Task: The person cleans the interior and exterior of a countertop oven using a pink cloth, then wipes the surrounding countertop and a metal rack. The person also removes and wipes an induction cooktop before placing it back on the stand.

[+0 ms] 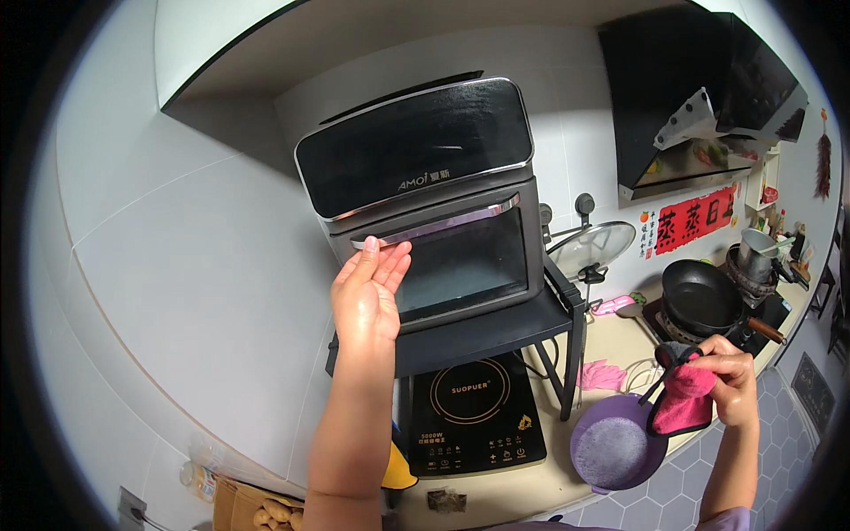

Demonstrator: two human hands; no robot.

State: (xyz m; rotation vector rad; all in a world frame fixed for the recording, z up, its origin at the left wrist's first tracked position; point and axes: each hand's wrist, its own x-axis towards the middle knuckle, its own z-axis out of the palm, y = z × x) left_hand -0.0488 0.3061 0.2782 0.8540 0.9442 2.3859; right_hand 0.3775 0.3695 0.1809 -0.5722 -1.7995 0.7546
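My left hand [372, 282] has its thumb and fingers at the left end of the metal handle [451, 222] on the door of an Amoi countertop oven [425, 199]. The oven door looks closed, and the oven stands on a black metal rack [478, 332]. On the right, my right hand [727, 378] pinches a pink and grey cloth [684, 398] with dark edging, bunched and hanging down. Just below and left of the cloth is a purple basin [581, 451] of foamy water [611, 445].
Under the rack lies a Suopuer induction cooktop [475, 418]. A black frying pan [704, 299] with a wooden handle and a metal pot [756, 255] stand on the stove at right. A glass lid [594, 245] hangs by the wall. Potatoes [275, 512] lie in a box, lower left.
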